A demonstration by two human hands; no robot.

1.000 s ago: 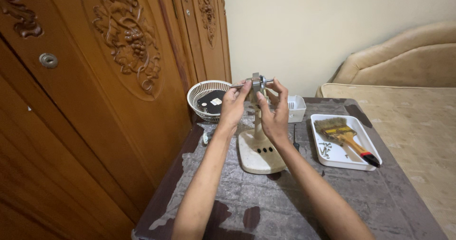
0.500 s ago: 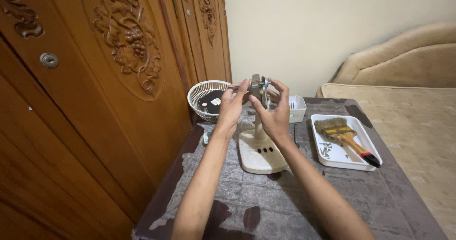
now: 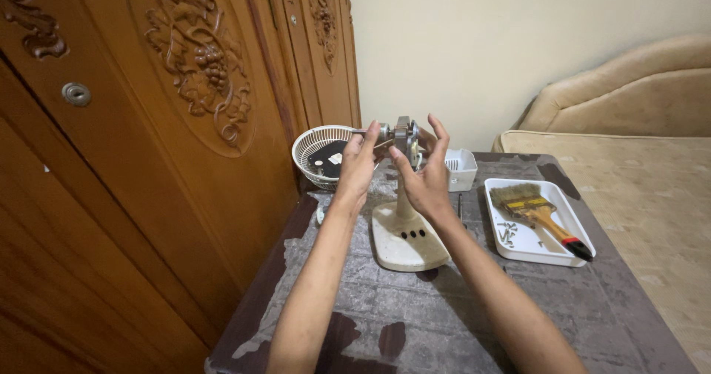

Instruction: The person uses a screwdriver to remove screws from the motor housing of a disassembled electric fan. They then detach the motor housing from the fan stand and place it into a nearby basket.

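Both hands work at the bare fan motor [image 3: 404, 135] atop its cream stand [image 3: 408, 235] on the table [image 3: 415, 307]: the left hand [image 3: 358, 168] pinches the shaft end, while the right hand [image 3: 425, 174] cups the motor's other side, fingers spread and partly loose. The step looks like turning or aligning the motor on its neck, which calls for a steady base. The shaft's long axis lies roughly level, pointing left toward the white fan guard [image 3: 320, 155].

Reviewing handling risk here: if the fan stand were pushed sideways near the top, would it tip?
Probably not easily: the fan stand has a broad flat base on the table. Still, the metal motor sits high on a thin neck, so it looks top-heavy. Both the left hand and right hand are at the motor, likely steadying it.
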